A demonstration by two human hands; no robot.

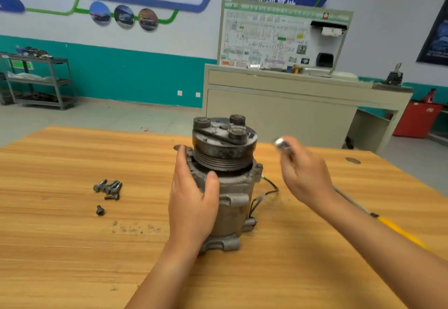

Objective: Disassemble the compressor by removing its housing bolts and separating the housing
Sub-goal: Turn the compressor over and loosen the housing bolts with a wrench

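Wood-grain table (72,260) (teal wall (121,78) behind) bears bolts (109,187); left hand (191,202) grips compressor (235,202), right hand (305,175) holds silver tool (281,143).

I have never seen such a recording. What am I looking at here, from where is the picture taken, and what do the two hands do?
There is no machine: a person works with bare hands, and the one camera sits on the person's head, looking down. On the wooden table stands a grey compressor, upright. The left hand grips its housing. The right hand holds a small shiny metal piece, too blurred to name. Loose bolts lie to the left; a yellow-handled tool lies on the right.
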